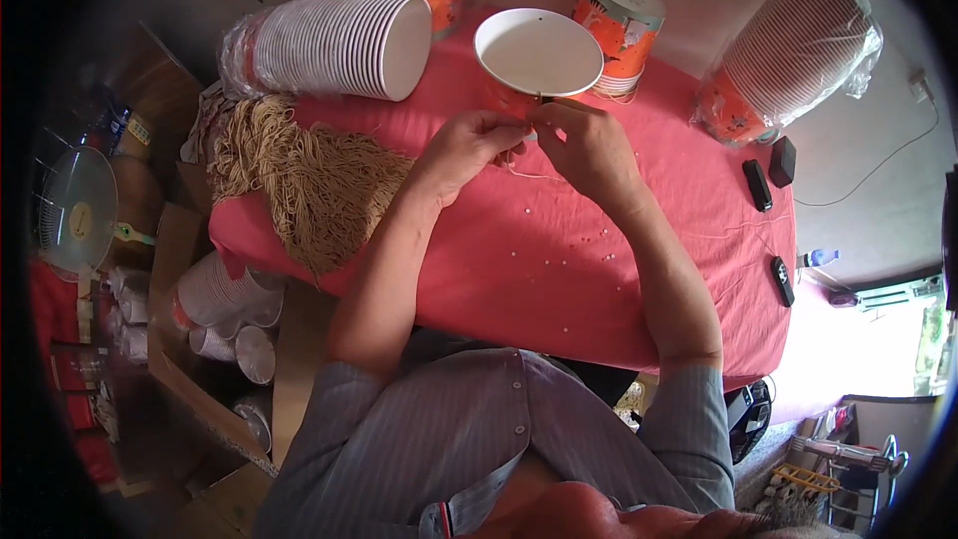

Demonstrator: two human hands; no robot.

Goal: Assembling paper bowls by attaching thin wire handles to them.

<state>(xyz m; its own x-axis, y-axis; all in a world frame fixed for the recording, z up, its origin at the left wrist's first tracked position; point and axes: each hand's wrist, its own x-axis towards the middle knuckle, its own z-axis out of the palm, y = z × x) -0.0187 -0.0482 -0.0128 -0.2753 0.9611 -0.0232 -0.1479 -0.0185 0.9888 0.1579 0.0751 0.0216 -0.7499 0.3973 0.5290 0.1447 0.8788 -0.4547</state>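
Note:
My left hand (467,152) and my right hand (587,145) meet fingertip to fingertip just in front of a large white-lined paper tub (539,52). Both are closed in a pinch; what sits between the fingertips is too small to make out. A small dark piece (544,98) shows at the top of my right fingers, against the tub's rim. Below the hands a thin pale string (534,176) trails onto the pink-red cloth (479,279). Small white and red beads (565,262) lie scattered on the cloth between my forearms.
Tan cords (319,185) heap over the table's left side. Stacked paper tubs lie behind them (329,45), another tub (621,25) stands upright, and a wrapped stack (788,55) leans far right. Dark remotes (781,281) edge the right side. A cardboard box (185,339) holds more cups.

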